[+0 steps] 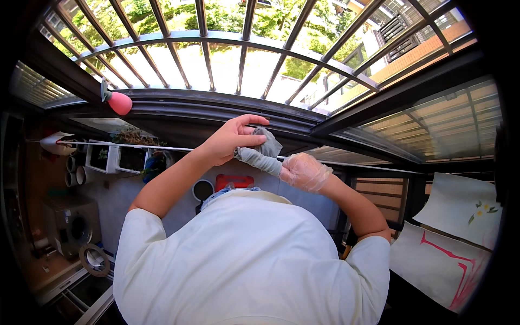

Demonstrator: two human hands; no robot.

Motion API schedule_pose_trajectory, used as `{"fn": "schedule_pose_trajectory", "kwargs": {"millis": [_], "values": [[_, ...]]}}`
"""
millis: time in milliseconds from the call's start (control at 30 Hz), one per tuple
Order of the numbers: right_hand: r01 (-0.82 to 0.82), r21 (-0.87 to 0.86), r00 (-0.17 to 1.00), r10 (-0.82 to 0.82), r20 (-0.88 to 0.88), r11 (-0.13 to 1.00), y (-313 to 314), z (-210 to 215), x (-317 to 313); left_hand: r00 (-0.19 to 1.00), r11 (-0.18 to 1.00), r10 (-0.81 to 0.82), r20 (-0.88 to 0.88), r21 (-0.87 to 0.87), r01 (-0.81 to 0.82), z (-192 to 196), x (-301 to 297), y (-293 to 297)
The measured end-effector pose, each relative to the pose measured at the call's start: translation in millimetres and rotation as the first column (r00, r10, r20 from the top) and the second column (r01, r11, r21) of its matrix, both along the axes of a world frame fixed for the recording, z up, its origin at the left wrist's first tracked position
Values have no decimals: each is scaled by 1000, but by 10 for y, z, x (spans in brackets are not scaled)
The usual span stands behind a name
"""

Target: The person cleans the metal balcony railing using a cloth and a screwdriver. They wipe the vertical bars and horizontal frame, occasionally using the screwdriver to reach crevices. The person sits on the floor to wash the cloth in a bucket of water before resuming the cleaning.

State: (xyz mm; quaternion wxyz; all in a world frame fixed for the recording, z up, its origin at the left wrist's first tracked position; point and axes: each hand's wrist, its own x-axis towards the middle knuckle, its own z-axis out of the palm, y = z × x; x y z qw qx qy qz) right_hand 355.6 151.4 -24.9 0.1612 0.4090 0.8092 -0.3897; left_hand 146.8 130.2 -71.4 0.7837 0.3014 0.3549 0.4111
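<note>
Two hands meet above a white-shirted torso point(249, 260), in front of a barred metal railing point(216, 59) with trees beyond. The white shirt fills the lower middle of the view. The right hand point(304, 172), inside a clear plastic glove, has its fingers clamped on one end of a rolled grey cloth point(260, 157). The bare left hand point(230, 141) has its fingers closed on the cloth's other, bunched end. A thin white line point(135, 145) runs behind them. A pink bottle point(119, 102) hangs at upper left.
</note>
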Motion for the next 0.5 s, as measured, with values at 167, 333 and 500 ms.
{"fn": "schedule_pose_trajectory", "kwargs": {"millis": [167,333,500], "values": [[123,104,991,-116,-67,987,-17,-175,79,873,761,160,-460,621,188,232,14,-95],[284,200,946,-241,-216,938,20,-208,82,656,293,533,-535,844,450,302,-2,-122],[356,-228,756,-422,-500,907,45,-418,51,570,198,720,-396,904,378,161,77,-114]]}}
